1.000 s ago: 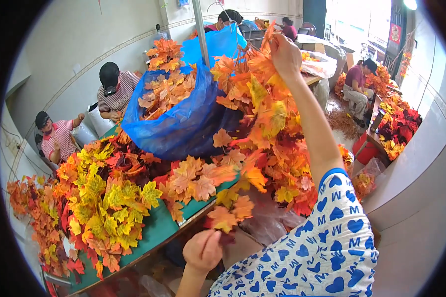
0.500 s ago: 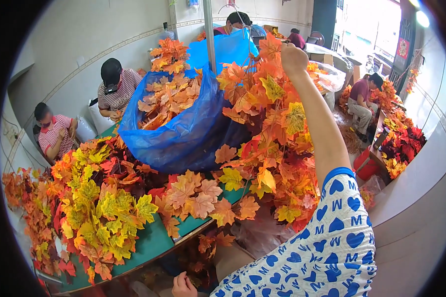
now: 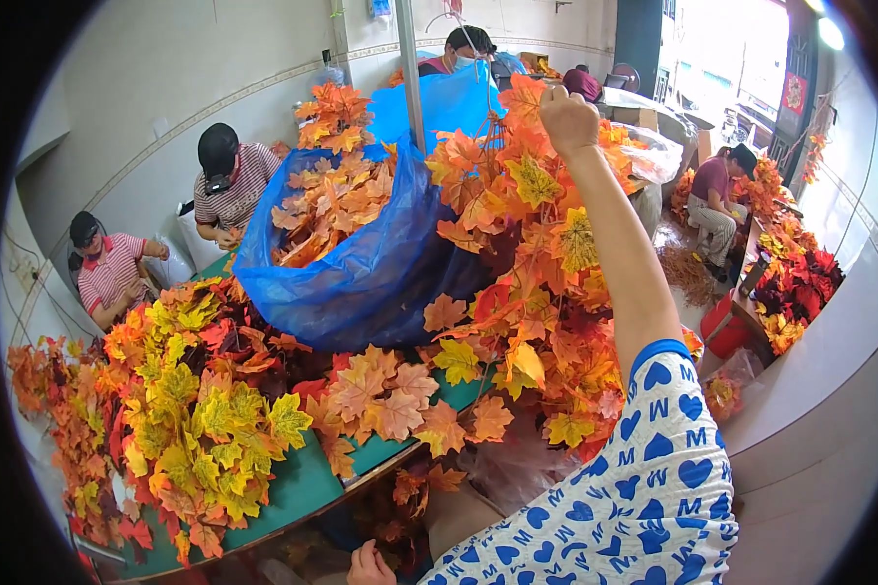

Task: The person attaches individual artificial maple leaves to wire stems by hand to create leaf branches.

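My right hand (image 3: 568, 119) fingers clamp leaf garland (image 3: 546, 292) lifted high — left hand (image 3: 371, 565) low, grip unclear — piles on tabletop (image 3: 302, 483) unsorted.

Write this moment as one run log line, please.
right hand: raised, gripping leaf garland | left hand: low, near table edge | blue bag: holds leaves

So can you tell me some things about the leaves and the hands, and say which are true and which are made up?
1. The right hand is raised, gripping a garland of orange leaves. True.
2. The big bag of leaves is red. False: it is blue.
3. The left hand is low, below the table edge. True.
4. The table top is pink. False: it is green.
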Tool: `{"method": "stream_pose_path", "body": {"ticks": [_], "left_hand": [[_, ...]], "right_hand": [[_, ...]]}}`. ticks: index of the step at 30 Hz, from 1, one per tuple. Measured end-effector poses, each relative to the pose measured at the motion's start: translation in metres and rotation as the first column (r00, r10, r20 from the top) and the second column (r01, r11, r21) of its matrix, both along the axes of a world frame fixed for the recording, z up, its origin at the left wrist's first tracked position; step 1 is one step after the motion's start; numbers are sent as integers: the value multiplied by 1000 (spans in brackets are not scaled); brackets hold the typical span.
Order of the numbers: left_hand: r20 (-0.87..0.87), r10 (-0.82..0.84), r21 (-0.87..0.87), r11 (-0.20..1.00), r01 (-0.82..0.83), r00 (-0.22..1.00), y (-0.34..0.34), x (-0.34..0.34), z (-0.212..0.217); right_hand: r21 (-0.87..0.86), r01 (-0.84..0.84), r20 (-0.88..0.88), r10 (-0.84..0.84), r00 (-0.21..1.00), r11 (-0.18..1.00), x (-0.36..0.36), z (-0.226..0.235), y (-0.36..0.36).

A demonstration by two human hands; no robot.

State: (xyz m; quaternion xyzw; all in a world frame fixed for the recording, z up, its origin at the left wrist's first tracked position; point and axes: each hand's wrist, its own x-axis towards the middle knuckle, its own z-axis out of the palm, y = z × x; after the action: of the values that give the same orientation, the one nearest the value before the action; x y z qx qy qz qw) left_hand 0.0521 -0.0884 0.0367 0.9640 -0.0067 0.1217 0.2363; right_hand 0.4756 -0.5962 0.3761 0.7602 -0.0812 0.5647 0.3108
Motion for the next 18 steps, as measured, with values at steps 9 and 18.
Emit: {"method": "stream_pose_path", "body": {"ticks": [9, 18], "left_hand": [[-116, 27, -26, 999, -30, 993, -8, -2, -3], [-169, 54, 13, 999, -52, 984, -7, 6, -9]], "right_hand": [[-128, -84, -8, 84, 996, 988, 1, -8, 6], [-110, -100, -103, 89, 991, 989, 11, -15, 7]]}}
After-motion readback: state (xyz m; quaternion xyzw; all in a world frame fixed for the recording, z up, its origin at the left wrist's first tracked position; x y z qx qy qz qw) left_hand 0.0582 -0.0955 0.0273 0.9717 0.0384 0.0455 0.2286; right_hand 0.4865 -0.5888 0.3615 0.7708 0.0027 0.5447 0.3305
